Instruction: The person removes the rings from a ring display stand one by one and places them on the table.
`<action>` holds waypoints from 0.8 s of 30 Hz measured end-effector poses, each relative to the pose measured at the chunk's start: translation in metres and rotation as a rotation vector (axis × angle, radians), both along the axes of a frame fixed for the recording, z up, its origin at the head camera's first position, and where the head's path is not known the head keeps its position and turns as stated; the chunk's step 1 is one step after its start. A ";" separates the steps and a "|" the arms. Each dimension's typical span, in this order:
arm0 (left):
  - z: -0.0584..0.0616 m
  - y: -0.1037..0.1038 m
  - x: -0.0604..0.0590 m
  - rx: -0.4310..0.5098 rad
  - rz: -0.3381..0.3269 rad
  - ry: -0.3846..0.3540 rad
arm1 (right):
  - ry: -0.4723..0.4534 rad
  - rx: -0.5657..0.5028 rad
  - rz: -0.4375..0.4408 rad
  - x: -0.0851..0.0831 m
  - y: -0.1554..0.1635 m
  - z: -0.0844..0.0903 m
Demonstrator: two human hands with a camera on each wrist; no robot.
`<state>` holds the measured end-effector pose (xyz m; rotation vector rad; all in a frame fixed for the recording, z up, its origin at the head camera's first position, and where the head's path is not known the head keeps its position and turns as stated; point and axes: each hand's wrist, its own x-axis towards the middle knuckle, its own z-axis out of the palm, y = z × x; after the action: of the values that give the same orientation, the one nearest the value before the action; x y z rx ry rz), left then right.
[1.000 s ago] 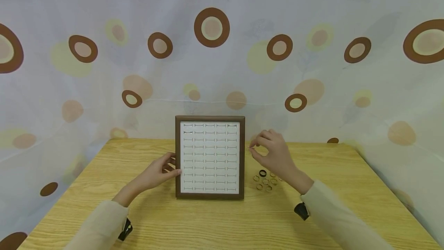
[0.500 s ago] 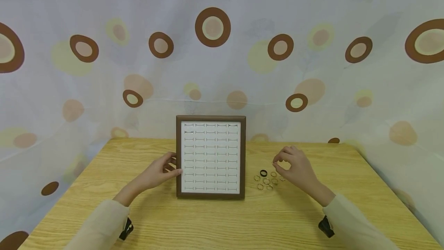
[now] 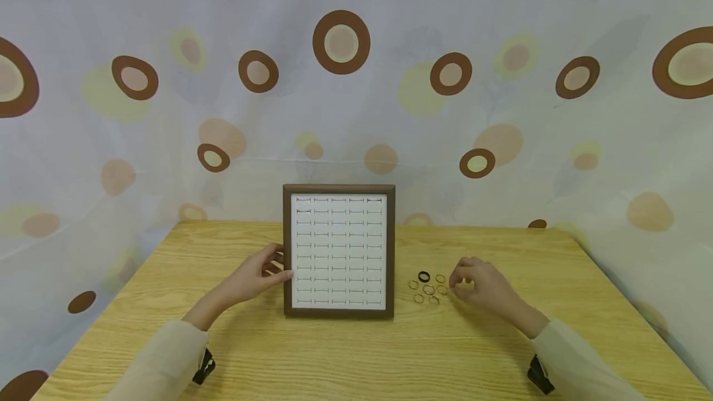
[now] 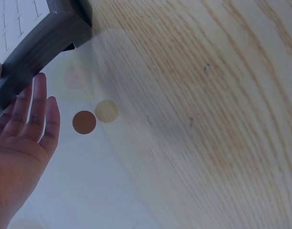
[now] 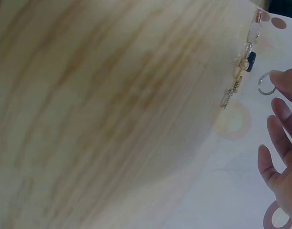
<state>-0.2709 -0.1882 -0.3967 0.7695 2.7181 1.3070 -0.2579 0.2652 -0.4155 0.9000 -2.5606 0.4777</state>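
Observation:
A brown-framed ring display board (image 3: 338, 313) stands upright on the table, its white panel lined with rows of slots. My left hand (image 3: 250, 277) grips its left edge, thumb on the front and fingers at the side and behind, as the left wrist view also shows. Right of the board my right hand (image 3: 484, 289) is low over the table, fingertips pinching a silvery ring (image 5: 266, 90) with a beaded band. Just left of those fingertips lies a loose group of several rings, including a black ring (image 3: 424, 276) and a gold-toned ring (image 3: 419, 298).
The wooden table (image 3: 345, 357) reaches back to a patterned curtain (image 3: 356, 110) behind and at both sides. Dark slots show in the top two rows of the board. A black wrist device (image 3: 539, 376) sits below the right sleeve.
My right hand has moved from beside the board rightward and down to the rings, where its fingertips now meet the rightmost one. The left hand and board keep their place.

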 end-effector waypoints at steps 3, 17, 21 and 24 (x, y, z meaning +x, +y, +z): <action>0.000 0.000 0.001 0.006 0.002 -0.011 | -0.101 0.014 0.012 0.000 0.002 -0.004; 0.005 0.003 0.005 -0.012 0.032 -0.022 | -0.219 0.018 0.047 -0.004 0.006 -0.010; 0.016 0.008 0.013 -0.009 0.022 -0.019 | -0.238 0.026 0.052 -0.004 0.007 -0.009; 0.022 0.009 0.016 -0.002 0.014 -0.015 | -0.261 0.025 0.058 -0.004 0.009 -0.008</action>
<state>-0.2547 -0.1790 -0.3750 0.7395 2.7173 1.3076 -0.2617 0.2738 -0.4238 0.9807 -2.7853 0.6180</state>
